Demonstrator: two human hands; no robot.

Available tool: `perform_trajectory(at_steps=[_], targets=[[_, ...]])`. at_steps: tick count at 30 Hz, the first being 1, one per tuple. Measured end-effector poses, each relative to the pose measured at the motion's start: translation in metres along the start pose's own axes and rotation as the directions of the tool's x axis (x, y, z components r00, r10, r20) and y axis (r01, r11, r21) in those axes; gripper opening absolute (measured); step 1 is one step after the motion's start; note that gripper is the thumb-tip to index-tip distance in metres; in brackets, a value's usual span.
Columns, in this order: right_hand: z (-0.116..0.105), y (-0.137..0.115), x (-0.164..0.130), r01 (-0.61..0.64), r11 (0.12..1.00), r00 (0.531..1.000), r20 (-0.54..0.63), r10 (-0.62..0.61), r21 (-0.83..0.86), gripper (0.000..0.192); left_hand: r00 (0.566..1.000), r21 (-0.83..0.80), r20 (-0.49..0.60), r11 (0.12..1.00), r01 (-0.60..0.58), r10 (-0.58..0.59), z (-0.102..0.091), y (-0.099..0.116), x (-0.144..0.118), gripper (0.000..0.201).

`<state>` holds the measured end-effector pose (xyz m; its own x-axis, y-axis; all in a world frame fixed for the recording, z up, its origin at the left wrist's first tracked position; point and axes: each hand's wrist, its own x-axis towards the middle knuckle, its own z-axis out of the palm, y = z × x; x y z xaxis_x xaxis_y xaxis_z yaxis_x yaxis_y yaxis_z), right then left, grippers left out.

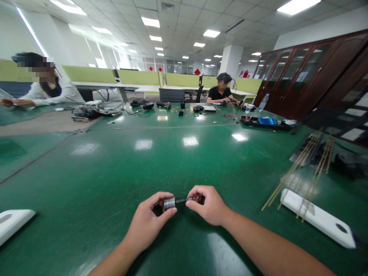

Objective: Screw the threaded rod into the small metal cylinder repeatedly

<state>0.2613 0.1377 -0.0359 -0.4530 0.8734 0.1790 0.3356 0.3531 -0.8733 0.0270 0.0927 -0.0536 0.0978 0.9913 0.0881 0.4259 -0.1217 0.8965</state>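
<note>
Near the front edge of the glossy green table (pixel 115 165), both hands meet just above the surface. The left hand (pixel 148 224) pinches a small silver metal cylinder (pixel 169 202) between thumb and fingertips, closed firmly around it. The right hand (pixel 208 205) grips the thin dark shaft (pixel 184 200) that sticks out of the cylinder's right end, fingers curled tight on its tip. To the right lies a flat white plastic slab (pixel 319 218) with several thin bamboo sticks (pixel 296 172) resting across it. Another white slab (pixel 13 224) sits at the near left. Two seated people work at the far side, one far left (pixel 48 92), one far centre (pixel 221 92).
</note>
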Motion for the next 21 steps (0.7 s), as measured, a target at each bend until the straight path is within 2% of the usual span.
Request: perform_trajectory(at_steps=[21], targets=[[-0.0071,0.0006,0.0020,0.020,1.000,0.999,-0.041,-0.020,0.004,0.010,0.999,-0.118,-0.014,0.993,0.030,-0.032,-0.0032,0.0042,-0.0007,0.035]])
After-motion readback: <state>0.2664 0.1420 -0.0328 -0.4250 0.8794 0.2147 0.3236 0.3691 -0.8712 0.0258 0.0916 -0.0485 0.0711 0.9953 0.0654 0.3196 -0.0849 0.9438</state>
